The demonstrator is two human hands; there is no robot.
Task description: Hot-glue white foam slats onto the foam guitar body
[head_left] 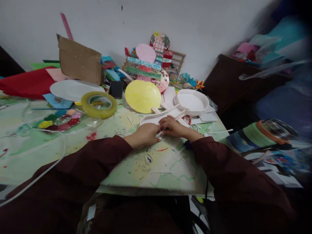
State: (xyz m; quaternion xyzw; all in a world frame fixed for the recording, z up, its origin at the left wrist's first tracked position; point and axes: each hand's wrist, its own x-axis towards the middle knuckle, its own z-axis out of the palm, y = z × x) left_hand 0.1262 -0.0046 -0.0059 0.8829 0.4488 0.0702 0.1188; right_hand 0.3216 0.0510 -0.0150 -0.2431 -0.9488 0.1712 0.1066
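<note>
**Both hands meet at a white tray**

The white, shallow-rimmed tray (163, 114) lies near the middle of the paint-marked table (151, 177), and 2 bare hands work at its near edge. The left hand (148, 134) covers the tray's 7 o'clock side; its fingers are mostly hidden, so I cannot tell how wide they are. The right hand (172, 126) sits at 5 o'clock, its fingers curled narrow on the near rim. A thin white strip (159, 133) shows between the 2 hands. Both forearms wear dark maroon sleeves (109, 152).

Taking the tray as the clock's centre, a yellow disc (142, 96) is near it at 11 o'clock and a white dish (193, 100) just beside it at 2 o'clock. A roll of tape (97, 112) lies between 9 and 10 o'clock, a phone (116, 89) at 10. A bottle (255, 136) is well apart at 3 o'clock, and a small ring (148, 159) is at 6.
</note>
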